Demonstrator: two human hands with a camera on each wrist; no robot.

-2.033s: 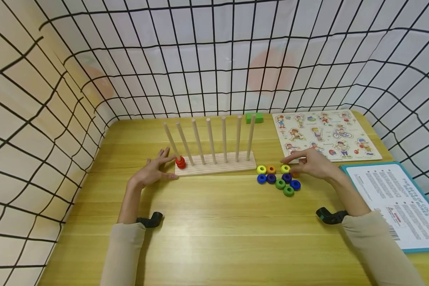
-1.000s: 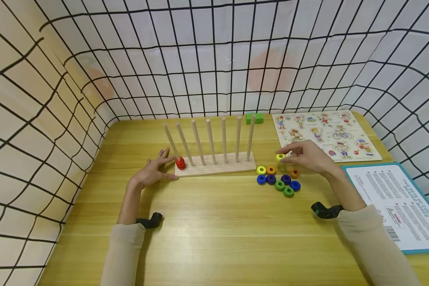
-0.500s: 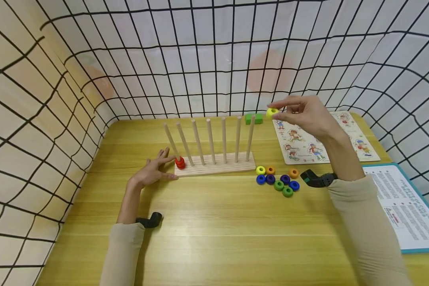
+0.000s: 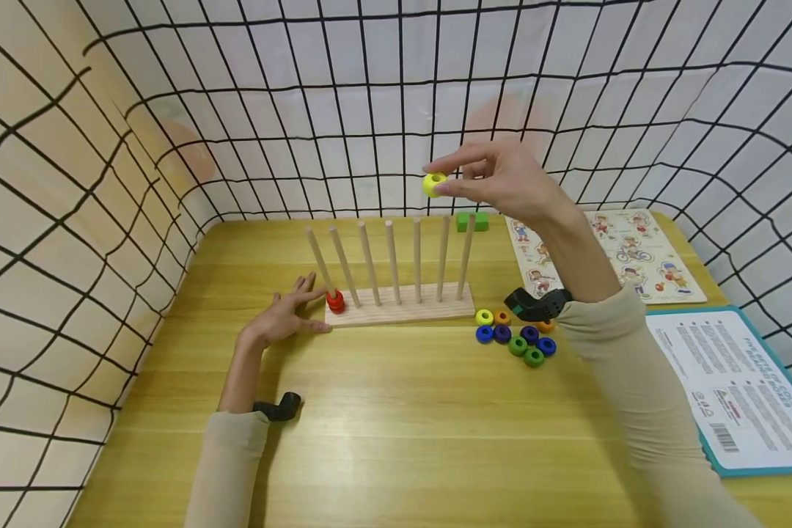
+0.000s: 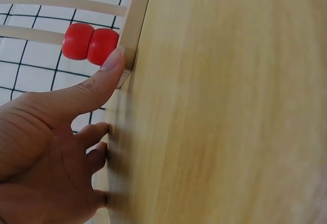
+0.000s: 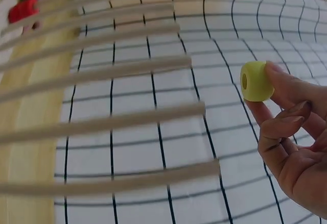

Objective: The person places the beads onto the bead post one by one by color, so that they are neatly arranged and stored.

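Note:
A wooden peg stand with several upright pegs has its flat base (image 4: 402, 314) on the table. Two red beads (image 4: 336, 306) are threaded on the leftmost peg, low by the base. My left hand (image 4: 279, 320) rests at the stand's left end, fingers spread; in the left wrist view its thumb (image 5: 97, 83) touches the base beside the red beads. My right hand (image 4: 508, 180) pinches a yellow bead (image 4: 428, 188) between thumb and fingertips, raised above the peg tops toward the right part of the row. The bead's hole (image 6: 245, 81) faces the pegs in the right wrist view.
Loose beads (image 4: 517, 350) in yellow, orange, blue, purple and green lie right of the base. A green block (image 4: 471, 222) sits behind. A picture puzzle board (image 4: 653, 268) and a blue-edged printed sheet (image 4: 732, 396) lie at right. Black wire mesh (image 4: 402, 110) encloses the table's back and sides.
My right hand has picked a yellow bead from the loose group, lifted it, and carried it left above the pegs. The left hand stays at the stand's end.

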